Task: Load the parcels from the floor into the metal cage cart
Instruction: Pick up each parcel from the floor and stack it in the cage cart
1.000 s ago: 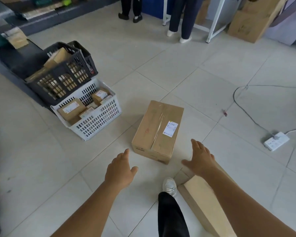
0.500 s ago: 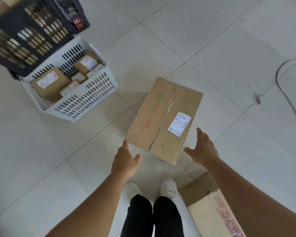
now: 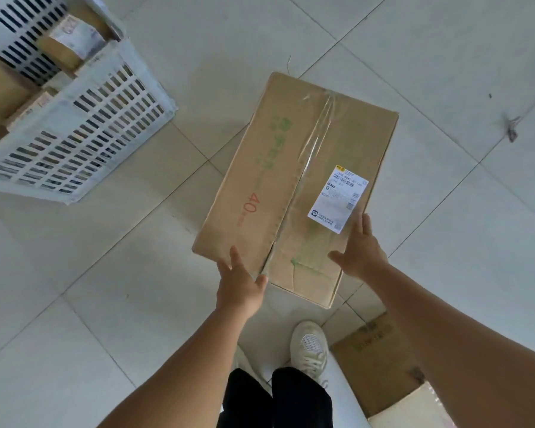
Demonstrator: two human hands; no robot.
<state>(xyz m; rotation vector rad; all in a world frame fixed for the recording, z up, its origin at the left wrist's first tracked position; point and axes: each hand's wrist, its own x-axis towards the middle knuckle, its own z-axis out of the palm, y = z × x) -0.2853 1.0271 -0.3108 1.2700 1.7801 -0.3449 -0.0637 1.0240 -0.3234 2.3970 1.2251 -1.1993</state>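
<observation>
A long brown cardboard box (image 3: 291,168), taped along its top seam, lies on the tiled floor in front of me. It carries a white shipping label near its right edge and a red "40" on the left flap. My left hand (image 3: 238,282) clasps the box's near left corner, fingers on the top. My right hand (image 3: 359,254) grips the near right edge, thumb on top and fingers down the side. The metal cage cart is out of view.
A white slotted plastic crate (image 3: 90,134) holding several small parcels stands at the upper left. Another cardboard box (image 3: 377,366) lies by my right foot (image 3: 309,347) at the bottom right. A small scrap (image 3: 511,128) lies on the tiles at the right.
I have bent down closer to the box. Both hands, open in the air before, have reached forward and now rest on the box's near end.
</observation>
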